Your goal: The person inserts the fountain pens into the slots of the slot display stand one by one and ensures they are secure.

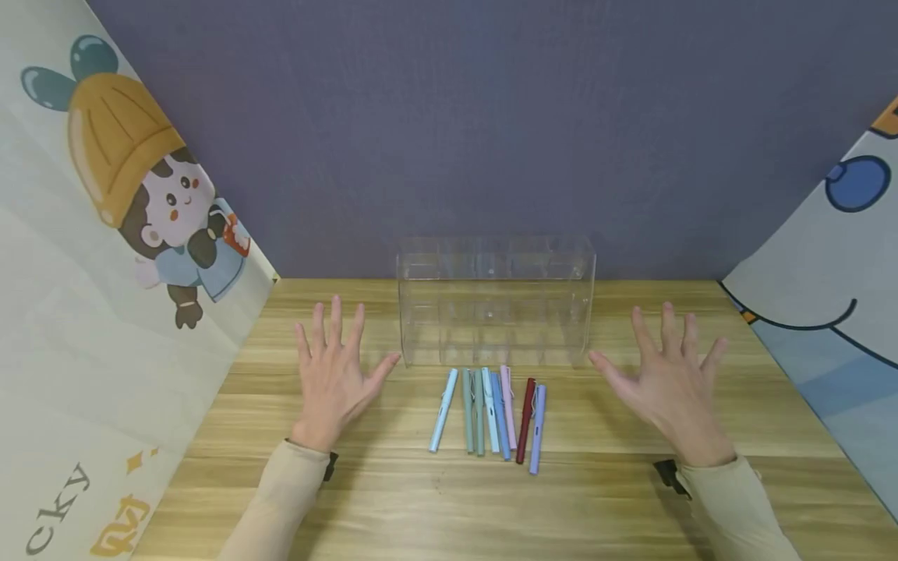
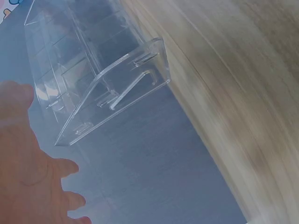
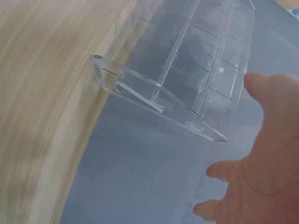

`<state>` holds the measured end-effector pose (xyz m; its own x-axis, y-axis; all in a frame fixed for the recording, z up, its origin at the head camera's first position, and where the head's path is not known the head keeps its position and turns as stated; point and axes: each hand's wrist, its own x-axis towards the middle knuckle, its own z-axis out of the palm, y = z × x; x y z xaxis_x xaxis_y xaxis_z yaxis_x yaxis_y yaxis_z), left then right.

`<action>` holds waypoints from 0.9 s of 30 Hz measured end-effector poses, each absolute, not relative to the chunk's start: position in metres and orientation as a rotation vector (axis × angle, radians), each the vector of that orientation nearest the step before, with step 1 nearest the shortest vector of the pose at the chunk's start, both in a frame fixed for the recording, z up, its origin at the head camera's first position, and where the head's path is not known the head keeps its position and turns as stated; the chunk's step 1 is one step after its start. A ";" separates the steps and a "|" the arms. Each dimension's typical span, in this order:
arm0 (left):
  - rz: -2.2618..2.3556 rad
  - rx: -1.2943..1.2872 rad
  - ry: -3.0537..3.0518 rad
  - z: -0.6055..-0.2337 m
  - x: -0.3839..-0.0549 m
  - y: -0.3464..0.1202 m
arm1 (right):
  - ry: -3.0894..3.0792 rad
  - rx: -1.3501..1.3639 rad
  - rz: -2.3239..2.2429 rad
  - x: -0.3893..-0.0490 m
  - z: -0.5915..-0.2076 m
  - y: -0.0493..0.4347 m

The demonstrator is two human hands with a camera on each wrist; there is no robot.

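Pens [image 1: 490, 411], 8 of them, lying in a loose row on the wood-grain bench [image 1: 435, 514], just in front of the clear rack [image 1: 495, 279]; out at the left end it's a pale blue pen [image 1: 443, 411], slanting and a little apart, then 2 grey-green pens [image 1: 468, 411] side by side; next along come another pale blue pen [image 1: 490, 409], a deeper blue pen [image 1: 501, 417] and a lilac pen [image 1: 508, 407], all packed close; finishing the line, a dark red pen [image 1: 525, 421] and a periwinkle pen [image 1: 538, 430], that last lying nearest the person!

And look at the hands: left hand [image 1: 333, 393] spread wide, fingers straight and fanned, thumb pointing in toward the rack's near left corner; right hand [image 1: 669, 389] matching it on the other side, just as wide, thumb aimed at the near right corner; whether either thumb touches the rack, I cannot tell; both wrist views catch the see-through side walls, sloping, with the divided compartments between them; beige sleeves [image 1: 281, 499] run up to both wrists; behind it all rises a dark blue-grey backdrop [image 1: 449, 140], flanked at left by a pale panel [image 1: 63, 312] bearing a cartoon figure [image 1: 126, 148] in a yellow hat.
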<state>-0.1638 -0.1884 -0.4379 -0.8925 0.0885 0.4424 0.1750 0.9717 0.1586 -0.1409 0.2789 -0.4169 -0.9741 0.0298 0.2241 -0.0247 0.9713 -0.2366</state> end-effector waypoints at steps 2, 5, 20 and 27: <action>-0.264 -0.186 -2.678 -0.438 -0.164 -0.188 | -2.890 0.000 0.353 -0.141 -0.417 0.278; -0.272 -0.183 -2.694 -0.438 -0.164 -0.189 | -2.874 -0.001 0.371 -0.140 -0.418 0.277; -0.694 -0.292 -2.507 -0.439 -0.170 -0.181 | -2.625 0.027 0.845 -0.141 -0.421 0.266; -1.051 -0.280 -2.461 -0.433 -0.179 -0.172 | -2.655 0.021 1.085 -0.141 -0.422 0.260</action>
